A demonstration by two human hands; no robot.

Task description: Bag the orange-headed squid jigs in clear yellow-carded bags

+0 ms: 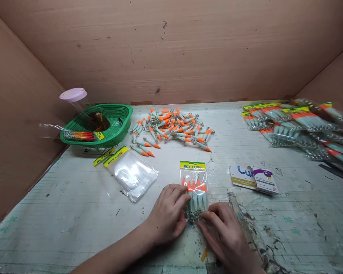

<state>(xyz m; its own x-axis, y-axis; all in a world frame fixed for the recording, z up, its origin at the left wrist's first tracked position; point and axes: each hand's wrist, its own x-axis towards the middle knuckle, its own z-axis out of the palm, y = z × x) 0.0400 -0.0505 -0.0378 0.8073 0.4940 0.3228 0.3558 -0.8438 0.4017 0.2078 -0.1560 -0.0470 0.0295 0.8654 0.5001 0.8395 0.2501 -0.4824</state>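
A clear bag of lures point(196, 192) with a yellow and green header lies on the table in front of me, its orange lure tips pointing away. My left hand point(170, 209) holds the bag's left side, fingertips resting on the plastic. At the lower right corner, by the metal hooks, my right hand point(224, 230) pinches the bag's edge. Loose orange and pale green lures point(174, 127) form a pile farther back. Left of the bag lies a stack of flat clear bags point(133, 173) with matching headers.
At the back left stands a green basket point(114, 137) with a packet of lures point(80, 136) on its rim. A small printed box point(264, 180) lies to the right. Filled bags point(297, 125) are heaped at the back right, near dark scissors point(335, 171). Cardboard walls point(188, 53) surround the table.
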